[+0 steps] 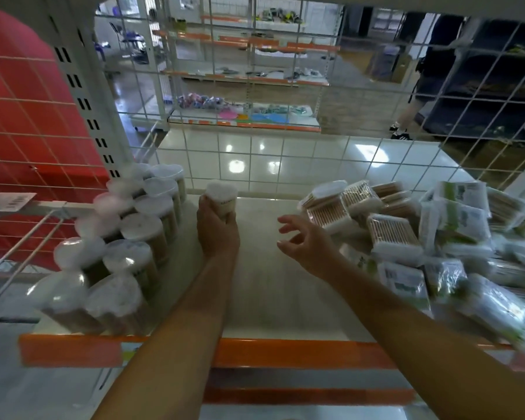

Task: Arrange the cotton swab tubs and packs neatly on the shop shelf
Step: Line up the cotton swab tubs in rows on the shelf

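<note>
Head view: a white shop shelf (264,286) with an orange front edge, seen from above and in front.
Left hand: the left hand (217,230) grips one upright cotton swab tub (221,197) near the shelf's back edge, fingers curled round its lower body.
Tub rows: the standing tubs (125,237) fill the shelf's left end in two rows running from back edge to front edge; the held tub stands just right of their back end, its long axis vertical.
Right hand: the right hand (305,244) hovers over the shelf's middle, fingers spread apart and holding nothing.
Packs: the heaped packs (406,234) lie jumbled at the shelf's right end, just right of the spread fingers; the right hand is the nearer one.
Blur: the packs toward the front right corner are smeared, so their facing probably cannot be read.
</note>
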`<state>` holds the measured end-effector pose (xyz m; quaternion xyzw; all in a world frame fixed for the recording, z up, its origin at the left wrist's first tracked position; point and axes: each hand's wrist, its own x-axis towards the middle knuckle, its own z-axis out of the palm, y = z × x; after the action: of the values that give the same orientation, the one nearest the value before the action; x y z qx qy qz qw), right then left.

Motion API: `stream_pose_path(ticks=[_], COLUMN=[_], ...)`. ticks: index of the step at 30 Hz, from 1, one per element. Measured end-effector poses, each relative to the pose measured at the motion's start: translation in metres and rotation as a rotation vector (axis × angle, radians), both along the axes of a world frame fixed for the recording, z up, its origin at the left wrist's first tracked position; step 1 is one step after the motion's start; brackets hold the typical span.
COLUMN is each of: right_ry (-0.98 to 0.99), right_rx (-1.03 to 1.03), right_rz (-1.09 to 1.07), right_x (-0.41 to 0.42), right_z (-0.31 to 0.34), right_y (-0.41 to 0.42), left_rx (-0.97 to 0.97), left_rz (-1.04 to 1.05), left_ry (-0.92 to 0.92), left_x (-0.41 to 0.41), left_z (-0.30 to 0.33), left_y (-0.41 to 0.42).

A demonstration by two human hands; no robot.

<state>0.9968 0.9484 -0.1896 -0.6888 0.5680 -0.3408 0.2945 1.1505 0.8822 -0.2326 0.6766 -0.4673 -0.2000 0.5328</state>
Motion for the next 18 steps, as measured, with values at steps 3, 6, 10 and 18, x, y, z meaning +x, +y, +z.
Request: stream_pose_path(ticks=[3,6,10,18], right_ry=[0.001,-0.006,-0.015,-0.012], right_rx=[0.008,0.013,0.023,0.028], right_rz=[-0.007,-0.024,-0.041,-0.055], right_x=[-0.002,-0.006,-0.012,-0.016], right_z=[-0.006,-0.008,-0.008,-0.014], right_y=[-0.001,-0.004,-0.008,-0.010], left_rx=[0.053,0.076,0.046,-0.164], left_rz=[0.044,0.063,0.116,0.162], left_ry=[0.004,-0.010,0.024,0.108], left_x=[0.003,0.005,0.007,0.005], left_z=[0.005,0.010,0.010,0.006], left_y=[-0.008,-0.014,-0.021,-0.013])
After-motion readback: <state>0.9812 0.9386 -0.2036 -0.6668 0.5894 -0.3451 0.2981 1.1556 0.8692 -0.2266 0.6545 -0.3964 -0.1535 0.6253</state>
